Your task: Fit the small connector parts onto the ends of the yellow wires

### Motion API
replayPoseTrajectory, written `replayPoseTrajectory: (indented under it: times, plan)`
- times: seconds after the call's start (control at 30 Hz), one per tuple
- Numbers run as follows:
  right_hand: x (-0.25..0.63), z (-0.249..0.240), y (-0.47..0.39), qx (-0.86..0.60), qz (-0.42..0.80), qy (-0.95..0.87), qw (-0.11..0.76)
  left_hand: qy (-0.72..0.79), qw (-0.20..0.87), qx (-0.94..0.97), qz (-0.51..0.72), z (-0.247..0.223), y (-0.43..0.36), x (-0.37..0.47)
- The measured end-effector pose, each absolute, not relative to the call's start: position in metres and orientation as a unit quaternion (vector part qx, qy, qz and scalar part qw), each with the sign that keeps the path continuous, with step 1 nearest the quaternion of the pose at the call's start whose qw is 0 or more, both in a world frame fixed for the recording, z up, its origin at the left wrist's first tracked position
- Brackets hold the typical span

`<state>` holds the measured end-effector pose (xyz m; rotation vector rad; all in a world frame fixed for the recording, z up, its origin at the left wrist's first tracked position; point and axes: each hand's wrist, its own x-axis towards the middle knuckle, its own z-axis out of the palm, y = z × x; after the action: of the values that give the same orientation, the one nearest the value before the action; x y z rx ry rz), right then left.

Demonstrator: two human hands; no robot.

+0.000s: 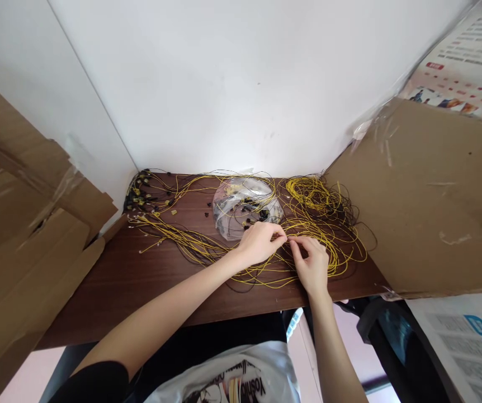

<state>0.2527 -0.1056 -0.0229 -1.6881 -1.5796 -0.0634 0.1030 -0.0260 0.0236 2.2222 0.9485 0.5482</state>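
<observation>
Over the wires, my left hand [261, 242] and my right hand [311, 262] are closed in pinches, fingertips almost meeting. A short bit of thin wire [288, 239] seems to run between them; its ends are hidden by my fingers. Yellow and black wires [199, 246] stretch under both hands, with small pale ends at the left. To the right they gather into a loose tangled coil [312, 193]. Behind my left hand lies a clear plastic bag [224, 215] with small black parts [247, 207] on it.
A pile of black and yellow connectors [142, 193] sits in the back left corner of the brown tabletop [110, 280]. Cardboard panels stand at the left [27, 184] and right [438, 207]. A white wall [232, 89] rises behind.
</observation>
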Motion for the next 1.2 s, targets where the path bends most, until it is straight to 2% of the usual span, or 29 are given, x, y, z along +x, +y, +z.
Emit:
replayPoseTrajectory:
  times: [0.3, 0.43, 0.87, 1.2]
  plan:
    - [0.253, -0.025, -0.104, -0.699, -0.023, -0.599, 0.391, 0.343, 0.15, 0.91, 0.179, 0.008, -0.036, 0.117]
    - [0.253, -0.026, -0.104, -0.709, -0.021, -0.588, 0.389, 0.346, 0.115, 0.918, 0.155, 0.004, -0.035, 0.12]
    - [0.253, -0.023, -0.106, -0.686, -0.089, -0.553, 0.464, 0.371, 0.134, 0.904, 0.166, 0.008, -0.03, 0.113]
    - [0.256, -0.028, -0.105, -0.674, -0.086, -0.575, 0.456, 0.368, 0.201, 0.889, 0.184, 0.009, -0.034, 0.12]
